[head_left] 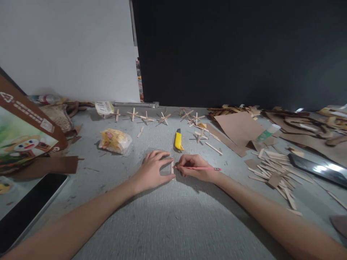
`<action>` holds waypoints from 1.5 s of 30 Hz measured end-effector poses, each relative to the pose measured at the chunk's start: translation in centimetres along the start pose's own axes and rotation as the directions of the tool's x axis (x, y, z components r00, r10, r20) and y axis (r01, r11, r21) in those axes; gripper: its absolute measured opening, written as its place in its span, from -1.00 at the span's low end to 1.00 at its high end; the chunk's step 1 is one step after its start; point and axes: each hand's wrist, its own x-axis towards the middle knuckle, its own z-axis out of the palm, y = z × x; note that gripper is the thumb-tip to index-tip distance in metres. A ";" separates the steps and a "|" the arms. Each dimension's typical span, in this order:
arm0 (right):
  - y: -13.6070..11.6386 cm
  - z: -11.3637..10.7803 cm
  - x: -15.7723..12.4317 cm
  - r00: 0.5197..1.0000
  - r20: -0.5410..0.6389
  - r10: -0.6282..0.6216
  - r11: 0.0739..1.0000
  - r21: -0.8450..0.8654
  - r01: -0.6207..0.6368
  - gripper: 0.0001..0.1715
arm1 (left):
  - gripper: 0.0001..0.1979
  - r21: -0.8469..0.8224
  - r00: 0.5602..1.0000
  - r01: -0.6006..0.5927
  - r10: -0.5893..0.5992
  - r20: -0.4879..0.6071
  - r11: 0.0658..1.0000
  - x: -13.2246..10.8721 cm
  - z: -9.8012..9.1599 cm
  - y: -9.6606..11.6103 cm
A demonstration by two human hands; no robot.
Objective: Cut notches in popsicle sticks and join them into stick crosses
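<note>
My left hand (153, 169) rests on the grey table, its thumb and fingers pinching a short wooden stick (171, 167) and holding it flat. My right hand (195, 167) is closed around a pink pencil (202, 168) whose tip touches that stick. A yellow utility knife (178, 140) lies just beyond both hands. Several crossed-stick pieces (164, 117) are lined up near the back of the table.
Loose wooden sticks (273, 173) and cut brown cardboard (240, 128) cover the right side, with a dark shiny object (317, 168) beside them. A yellow plastic packet (115, 141) lies at left. A printed cardboard box (24, 137) and a dark tablet (27, 206) sit at far left.
</note>
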 end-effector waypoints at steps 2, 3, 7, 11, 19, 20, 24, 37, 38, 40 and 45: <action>0.0 0.0 0.0 1.000 0.004 -0.007 1.000 -0.002 0.007 -0.66 | -0.47 -0.007 1.000 0.000 0.000 -0.003 1.000 0.0 0.0 0.0; 0.0 0.0 0.0 1.000 0.000 0.002 1.000 -0.002 -0.002 -0.66 | -0.48 -0.007 1.000 0.000 0.000 -0.005 1.000 0.0 0.0 0.0; 0.0 0.0 0.0 1.000 -0.006 0.022 1.000 -0.003 -0.022 -0.69 | -0.47 0.011 1.000 0.003 -0.003 0.008 1.000 0.0 -0.1 0.2; 0.0 0.0 0.0 1.000 0.004 0.011 1.000 -0.005 -0.011 -0.67 | -0.46 0.026 1.000 0.011 -0.012 0.017 1.000 0.0 -0.2 0.2; 0.5 0.0 0.0 1.000 0.012 0.009 1.000 0.016 -0.009 -0.70 | -0.45 0.040 1.000 0.004 -0.005 0.022 0.999 0.0 -0.1 0.2; 0.5 0.0 0.0 1.000 0.012 0.010 1.000 0.017 -0.011 -0.70 | -0.45 0.040 1.000 0.006 -0.007 0.023 0.999 0.0 -0.1 0.2; 0.4 0.0 -0.1 1.000 0.015 0.014 1.000 0.006 -0.014 -0.72 | -0.46 0.033 1.000 0.011 -0.012 0.017 0.999 0.0 0.0 0.2; 0.2 0.1 -0.1 1.000 0.004 0.020 0.999 -0.028 -0.020 -0.76 | -0.42 -0.060 1.000 0.026 -0.026 -0.013 0.998 0.1 -0.1 0.0; 0.1 0.1 -0.2 1.000 0.005 0.022 0.999 -0.026 -0.022 -0.75 | -0.44 -0.105 0.998 0.038 -0.042 -0.041 0.994 0.2 0.0 -0.3; 0.0 0.1 -0.2 0.999 0.011 0.030 0.999 -0.018 -0.030 -0.74 | -0.55 -0.227 0.991 0.061 -0.086 -0.102 0.972 0.3 0.1 -0.7; 0.0 0.1 -0.3 0.999 -0.002 0.050 0.998 -0.026 -0.050 -0.78 | -0.51 -0.441 0.988 0.067 -0.121 -0.096 0.895 0.1 0.0 -0.7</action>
